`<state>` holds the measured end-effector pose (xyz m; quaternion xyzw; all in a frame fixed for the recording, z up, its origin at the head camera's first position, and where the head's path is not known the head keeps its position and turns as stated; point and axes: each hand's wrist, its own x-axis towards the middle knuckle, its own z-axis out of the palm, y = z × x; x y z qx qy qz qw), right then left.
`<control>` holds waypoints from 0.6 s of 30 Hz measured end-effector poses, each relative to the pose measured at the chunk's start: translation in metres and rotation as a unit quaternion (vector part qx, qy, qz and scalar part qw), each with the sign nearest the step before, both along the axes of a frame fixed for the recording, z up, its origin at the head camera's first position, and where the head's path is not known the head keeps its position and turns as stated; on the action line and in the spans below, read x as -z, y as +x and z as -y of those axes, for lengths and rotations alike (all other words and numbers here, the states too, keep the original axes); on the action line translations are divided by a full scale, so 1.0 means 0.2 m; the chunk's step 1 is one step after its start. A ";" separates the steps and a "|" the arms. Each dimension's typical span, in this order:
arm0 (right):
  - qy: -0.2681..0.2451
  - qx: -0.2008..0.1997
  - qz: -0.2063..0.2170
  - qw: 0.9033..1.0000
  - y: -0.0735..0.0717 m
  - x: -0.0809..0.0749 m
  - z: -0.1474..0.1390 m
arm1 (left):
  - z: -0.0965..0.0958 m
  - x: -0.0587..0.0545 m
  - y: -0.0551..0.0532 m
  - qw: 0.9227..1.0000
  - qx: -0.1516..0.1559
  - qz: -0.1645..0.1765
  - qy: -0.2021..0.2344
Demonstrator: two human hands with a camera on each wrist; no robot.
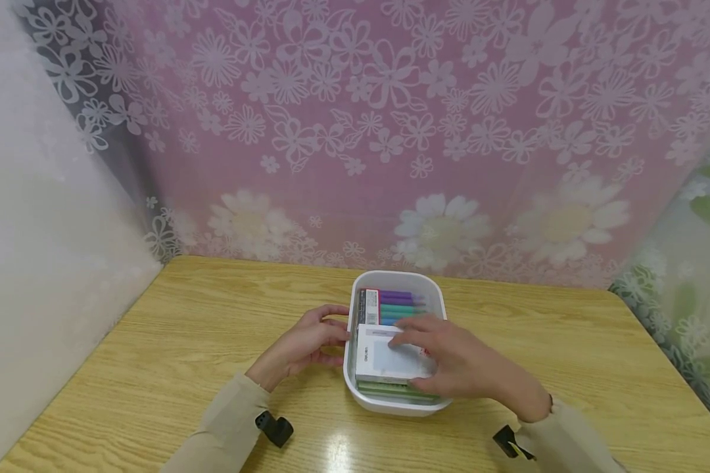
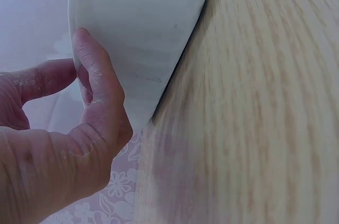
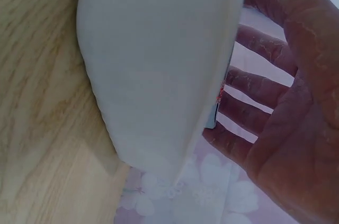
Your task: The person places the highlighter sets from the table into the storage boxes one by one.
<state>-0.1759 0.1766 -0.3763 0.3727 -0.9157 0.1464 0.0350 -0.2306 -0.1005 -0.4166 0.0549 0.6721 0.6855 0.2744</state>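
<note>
A white plastic bin (image 1: 398, 408) with rounded corners stands on the table, packed with things. My left hand (image 1: 310, 341) is at its left side, fingertips right at the rim and outer wall, as the left wrist view shows. On top in the near half of the bin lies a white box (image 1: 369, 355) with a pale panel. My right hand (image 1: 458, 358) reaches over the right rim with fingers spread, fingertips on the box's top and thumb by its near edge. In the right wrist view, the bin's wall (image 3: 159, 65) hides most of the box.
Behind the box lies a pack of coloured pens (image 1: 396, 309), purple, green and blue. Green flat items (image 1: 390, 390) sit beneath the box at the near end. The wooden table (image 1: 213, 315) ends at a pink flowered curtain (image 1: 343, 131).
</note>
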 end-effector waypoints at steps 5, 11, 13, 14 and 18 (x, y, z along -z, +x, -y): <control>0.005 -0.004 0.030 1.000 0.00 0.02 0.00 | 0.00 0.00 -0.01 1.000 -0.002 -0.001 -0.004; 0.017 0.006 0.059 0.998 -0.02 0.04 -0.01 | -0.01 0.00 -0.02 1.000 -0.006 -0.002 -0.004; 0.018 0.004 0.058 0.998 -0.02 0.04 -0.01 | -0.01 0.01 -0.02 1.000 -0.006 -0.004 -0.004; 0.018 0.003 0.057 0.998 -0.02 0.04 -0.01 | -0.01 0.01 -0.02 1.000 -0.007 -0.003 -0.004; 0.016 -0.003 0.049 0.999 -0.02 0.05 -0.01 | -0.02 0.01 -0.02 1.000 -0.008 -0.003 -0.004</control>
